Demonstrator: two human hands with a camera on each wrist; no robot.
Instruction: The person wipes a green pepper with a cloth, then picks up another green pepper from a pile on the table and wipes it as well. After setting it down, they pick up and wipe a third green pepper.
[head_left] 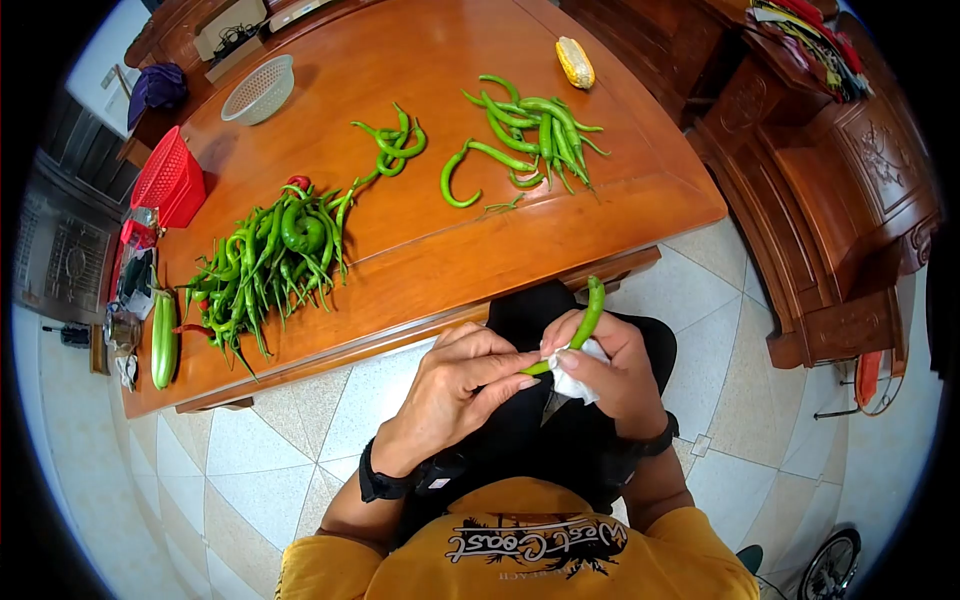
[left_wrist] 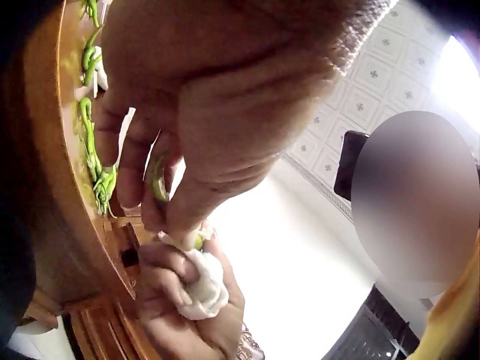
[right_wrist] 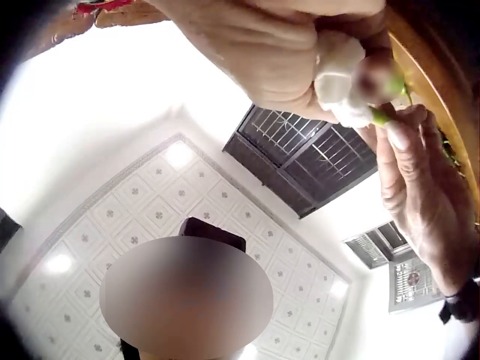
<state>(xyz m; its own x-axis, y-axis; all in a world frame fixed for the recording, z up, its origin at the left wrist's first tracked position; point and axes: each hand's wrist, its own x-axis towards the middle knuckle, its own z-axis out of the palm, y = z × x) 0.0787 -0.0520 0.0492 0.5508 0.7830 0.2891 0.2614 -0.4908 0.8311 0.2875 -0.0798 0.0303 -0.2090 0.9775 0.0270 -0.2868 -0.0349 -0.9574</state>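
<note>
A long green chili pepper (head_left: 592,312) is held between both hands above the person's lap, in front of the table. My left hand (head_left: 455,385) pinches its lower end between thumb and fingers. With a crumpled white tissue (head_left: 580,372) wrapped about its middle, the pepper is gripped by my right hand (head_left: 622,370); its curved upper end sticks up past the fingers. In the left wrist view the white tissue (left_wrist: 204,289) bulges from the right palm. The right wrist view shows the left thumb close against the tissue (right_wrist: 341,79), with a bit of green between.
On the wooden table (head_left: 430,250) lie a large heap of green peppers (head_left: 270,260), a smaller pile (head_left: 545,135) and a few between (head_left: 395,145). A corn cob (head_left: 575,62), a pale basket (head_left: 258,90), red baskets (head_left: 170,180) and a light-green gourd (head_left: 164,340) sit near its edges.
</note>
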